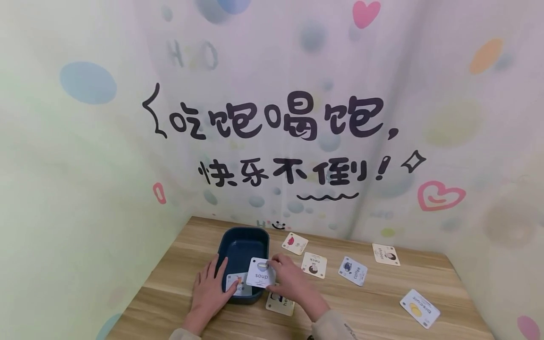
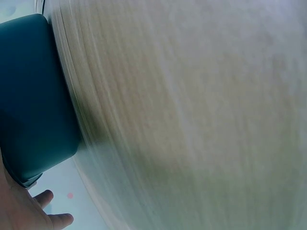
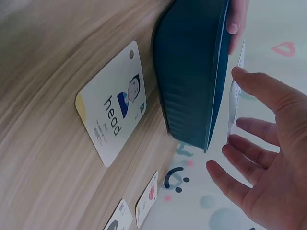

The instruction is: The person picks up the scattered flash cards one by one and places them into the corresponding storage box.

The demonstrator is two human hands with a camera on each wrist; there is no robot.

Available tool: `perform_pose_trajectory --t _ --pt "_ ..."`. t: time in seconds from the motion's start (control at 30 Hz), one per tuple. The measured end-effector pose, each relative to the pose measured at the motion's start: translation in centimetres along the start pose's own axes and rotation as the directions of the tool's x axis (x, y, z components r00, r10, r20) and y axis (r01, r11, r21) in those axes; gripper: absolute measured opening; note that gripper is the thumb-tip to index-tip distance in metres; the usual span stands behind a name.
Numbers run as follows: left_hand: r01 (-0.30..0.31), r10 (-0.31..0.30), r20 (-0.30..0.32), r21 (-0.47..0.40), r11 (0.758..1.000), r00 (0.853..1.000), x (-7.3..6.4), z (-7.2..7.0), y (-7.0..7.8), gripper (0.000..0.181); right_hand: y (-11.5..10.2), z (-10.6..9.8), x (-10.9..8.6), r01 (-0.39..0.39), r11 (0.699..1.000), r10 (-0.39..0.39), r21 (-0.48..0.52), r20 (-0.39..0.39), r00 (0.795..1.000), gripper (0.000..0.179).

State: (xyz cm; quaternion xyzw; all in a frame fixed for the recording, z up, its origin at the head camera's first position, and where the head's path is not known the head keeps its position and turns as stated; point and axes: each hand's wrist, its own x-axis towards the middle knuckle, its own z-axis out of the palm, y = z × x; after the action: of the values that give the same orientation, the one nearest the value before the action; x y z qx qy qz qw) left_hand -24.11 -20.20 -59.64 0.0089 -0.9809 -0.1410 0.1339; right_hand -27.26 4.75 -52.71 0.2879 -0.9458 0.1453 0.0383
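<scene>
White soup card (image 1: 259, 277) is pinched by right hand (image 1: 293, 279) above navy tray (image 1: 241, 252), left hand (image 1: 210, 287) resting straight-fingered on it; likely stowing step, next probably needs lowering and release.

the head view looked forward and down over the table (image 1: 374, 302), far enough back to take in the wall (image 1: 280, 61), the bin (image 1: 244, 250), the left hand (image 1: 211, 285) and the right hand (image 1: 295, 278). the left wrist view sat low and close, turned sideways, with the bin's outer side at its left edge. the right wrist view, also sideways and near, faced the bin across the head card (image 3: 115, 105). all three shared the bin and left hand; head and right wrist, that card.
</scene>
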Motion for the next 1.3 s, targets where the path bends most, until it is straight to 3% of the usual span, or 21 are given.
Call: perform_pose_trajectory --t 0.3,0.73,1.3 --pt "0.012 -0.012 0.047 0.011 1.0 0.999 0.1 -0.1 0.0 0.081 -0.6 0.5 0.1 -0.024 1.0 0.024 0.009 0.01 1.0 0.067" --pt "-0.018 0.018 -0.014 -0.009 1.0 1.0 0.1 0.0 -0.1 0.077 0.0 1.0 -0.8 -0.009 1.0 0.01 0.029 -0.038 0.999 0.062" --pt "-0.02 0.02 -0.007 -0.011 1.0 1.0 0.1 -0.1 0.1 0.077 2.2 2.4 -2.9 -0.057 0.996 0.057 0.074 0.002 0.998 0.06"
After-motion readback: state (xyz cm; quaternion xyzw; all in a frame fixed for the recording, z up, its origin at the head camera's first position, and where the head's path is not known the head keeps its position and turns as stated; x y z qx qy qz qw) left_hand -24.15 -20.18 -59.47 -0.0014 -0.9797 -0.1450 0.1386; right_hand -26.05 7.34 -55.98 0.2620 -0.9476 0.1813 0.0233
